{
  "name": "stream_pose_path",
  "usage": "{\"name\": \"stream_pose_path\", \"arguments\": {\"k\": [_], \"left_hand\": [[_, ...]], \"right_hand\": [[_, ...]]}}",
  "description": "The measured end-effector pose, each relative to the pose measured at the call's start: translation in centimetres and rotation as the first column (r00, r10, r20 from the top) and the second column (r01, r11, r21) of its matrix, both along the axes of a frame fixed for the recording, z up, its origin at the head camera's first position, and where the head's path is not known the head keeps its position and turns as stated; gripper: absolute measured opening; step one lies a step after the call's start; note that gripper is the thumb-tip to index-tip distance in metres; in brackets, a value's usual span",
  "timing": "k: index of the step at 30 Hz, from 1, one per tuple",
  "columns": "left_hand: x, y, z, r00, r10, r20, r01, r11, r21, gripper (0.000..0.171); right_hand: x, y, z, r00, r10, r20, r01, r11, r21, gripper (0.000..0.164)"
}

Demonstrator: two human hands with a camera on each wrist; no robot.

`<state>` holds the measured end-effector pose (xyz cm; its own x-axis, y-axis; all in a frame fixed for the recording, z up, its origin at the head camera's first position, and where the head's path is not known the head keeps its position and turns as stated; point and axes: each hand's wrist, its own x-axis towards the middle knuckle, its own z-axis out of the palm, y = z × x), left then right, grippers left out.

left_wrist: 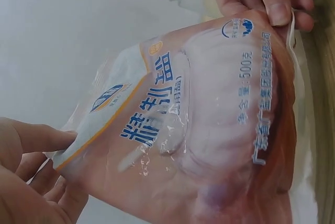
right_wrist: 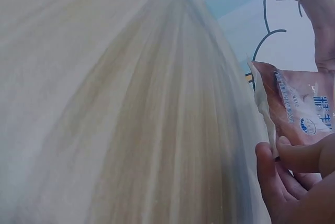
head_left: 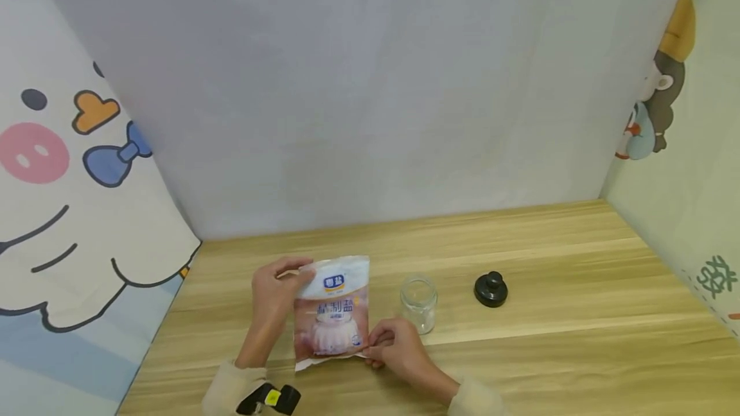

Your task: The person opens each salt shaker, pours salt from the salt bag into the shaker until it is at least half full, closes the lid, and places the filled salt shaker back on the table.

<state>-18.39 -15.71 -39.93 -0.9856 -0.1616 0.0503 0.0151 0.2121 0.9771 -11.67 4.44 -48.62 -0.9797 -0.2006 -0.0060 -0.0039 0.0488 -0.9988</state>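
A bag of salt (head_left: 332,313), white at the top and brownish pink below, stands tilted between both hands with its printed front showing. My left hand (head_left: 276,293) pinches its upper left edge, thumb on the front, as the left wrist view (left_wrist: 36,174) confirms. With thumb and fingers my right hand (head_left: 399,350) pinches the lower right corner; the right wrist view shows those fingers (right_wrist: 267,169) at the pale bottom seam. Just behind the right hand is a clear glass jar (head_left: 419,303), its mouth uncovered.
A round black lid with a knob (head_left: 491,289) lies right of the jar on the wood-grain table (head_left: 578,339). A grey curtain-like backdrop (head_left: 370,95) rises behind, with cartoon-printed panels at both sides. A black device (head_left: 270,398) is strapped to the left wrist.
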Motion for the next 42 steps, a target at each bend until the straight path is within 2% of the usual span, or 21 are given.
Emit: {"name": "stream_pose_path", "arguments": {"k": [4, 10, 18, 27, 33, 39, 42], "left_hand": [[0.5, -0.1, 0.9, 0.999, -0.013, -0.043, 0.011, 0.999, -0.043, 0.017], [1.2, -0.2, 2.7, 0.995, -0.039, -0.093, 0.027, 0.991, -0.129, 0.015], [2.2, -0.2, 5.6, 0.993, -0.088, -0.081, 0.074, 0.983, -0.168, 0.013], [3.6, -0.1, 8.1, 0.985, -0.142, -0.096, 0.133, 0.987, -0.094, 0.021], [4.4, 0.9, 9.4, 0.973, -0.209, -0.100, 0.203, 0.977, -0.073, 0.022], [4.4, 2.4, 10.0, 0.956, -0.271, -0.113, 0.273, 0.962, -0.003, 0.018], [4.3, 3.3, 10.2, 0.946, -0.299, -0.126, 0.305, 0.952, 0.030, 0.016]], "right_hand": [[0.1, 0.2, 0.0, 0.999, 0.003, 0.037, -0.001, 0.998, -0.067, 0.014], [0.8, 0.7, 1.4, 0.999, 0.017, 0.049, -0.012, 0.994, -0.112, 0.019], [2.1, 1.9, 3.8, 0.999, 0.050, -0.002, -0.050, 0.991, -0.124, 0.018], [3.9, 4.3, 7.0, 0.998, 0.039, 0.044, -0.031, 0.986, -0.166, 0.022], [4.7, 7.0, 8.8, 1.000, 0.017, 0.024, -0.014, 0.992, -0.125, 0.023], [4.9, 9.7, 10.8, 1.000, -0.015, -0.022, 0.013, 0.996, -0.090, 0.024], [4.8, 11.0, 11.8, 0.999, -0.035, -0.010, 0.034, 0.996, -0.077, 0.022]]}}
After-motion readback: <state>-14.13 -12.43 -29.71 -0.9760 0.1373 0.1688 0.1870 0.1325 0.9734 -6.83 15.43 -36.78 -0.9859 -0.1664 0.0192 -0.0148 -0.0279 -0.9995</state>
